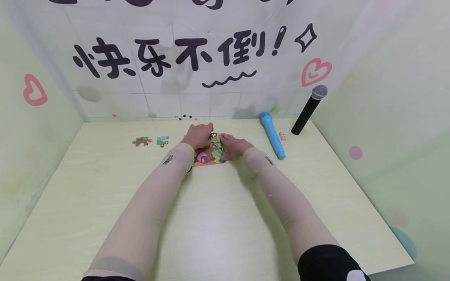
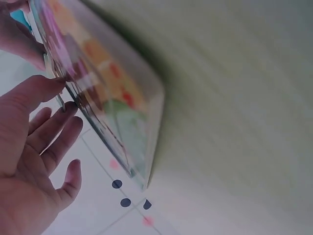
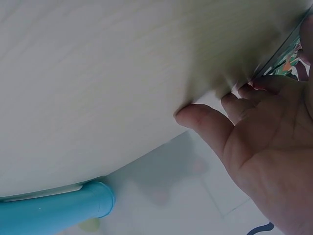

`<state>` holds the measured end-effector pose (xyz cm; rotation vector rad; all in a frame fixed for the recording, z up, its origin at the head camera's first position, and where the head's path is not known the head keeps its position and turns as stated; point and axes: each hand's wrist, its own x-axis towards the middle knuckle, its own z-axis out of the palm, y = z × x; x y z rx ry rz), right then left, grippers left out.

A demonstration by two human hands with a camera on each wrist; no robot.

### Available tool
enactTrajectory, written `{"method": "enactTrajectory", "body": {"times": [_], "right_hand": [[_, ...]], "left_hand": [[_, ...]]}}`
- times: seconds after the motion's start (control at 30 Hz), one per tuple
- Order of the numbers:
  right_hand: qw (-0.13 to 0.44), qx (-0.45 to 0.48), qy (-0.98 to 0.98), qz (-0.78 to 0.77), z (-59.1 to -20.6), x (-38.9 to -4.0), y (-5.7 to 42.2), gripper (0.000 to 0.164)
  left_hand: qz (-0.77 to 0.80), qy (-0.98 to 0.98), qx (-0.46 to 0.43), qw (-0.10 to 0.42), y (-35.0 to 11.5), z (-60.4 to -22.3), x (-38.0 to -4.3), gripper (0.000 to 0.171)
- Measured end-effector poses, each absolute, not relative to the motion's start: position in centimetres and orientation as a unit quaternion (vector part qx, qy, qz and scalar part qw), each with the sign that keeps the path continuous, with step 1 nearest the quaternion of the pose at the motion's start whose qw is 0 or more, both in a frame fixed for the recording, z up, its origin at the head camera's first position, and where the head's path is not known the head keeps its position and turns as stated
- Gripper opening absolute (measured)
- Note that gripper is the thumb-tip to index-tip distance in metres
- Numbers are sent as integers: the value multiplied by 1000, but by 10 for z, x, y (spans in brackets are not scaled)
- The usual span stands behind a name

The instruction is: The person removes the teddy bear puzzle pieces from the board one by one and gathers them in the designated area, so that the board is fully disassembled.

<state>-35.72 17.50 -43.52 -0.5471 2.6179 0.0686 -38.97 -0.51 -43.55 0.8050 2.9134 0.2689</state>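
Observation:
A colourful jigsaw puzzle (image 1: 209,157) with a brown figure in it lies at the back middle of the table. My left hand (image 1: 199,135) is over its left and upper part, covering much of that side. In the left wrist view, its thumb and finger pinch a thin puzzle piece (image 2: 61,102) seen edge-on at the puzzle's surface. I cannot tell whether that piece is seated. My right hand (image 1: 234,146) rests along the puzzle's right edge. The right wrist view shows its fingers fairly straight, fingertips by the edge and table.
Two loose puzzle pieces, one brown and green (image 1: 142,141) and one blue and green (image 1: 163,141), lie left of the puzzle. On the right are a blue microphone-shaped stick (image 1: 272,136), a small pink dotted item (image 1: 282,136) and an upright black microphone (image 1: 306,114). Walls border the table.

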Motion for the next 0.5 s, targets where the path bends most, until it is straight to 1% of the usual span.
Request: {"method": "enactTrajectory", "body": {"times": [0.07, 0.13, 0.37, 0.5], "right_hand": [[230, -196, 953, 23, -435, -357, 175, 100], [231, -196, 953, 21, -436, -358, 176, 100], [238, -191, 952, 15, -439, -360, 175, 100], [235, -193, 952, 24, -438, -360, 176, 100]], "left_hand": [[87, 959, 265, 52, -5, -436, -391, 41], [80, 958, 269, 51, -5, -436, -392, 43], [73, 957, 274, 67, -7, -437, -390, 38], [95, 953, 279, 78, -9, -438, -392, 43]]}}
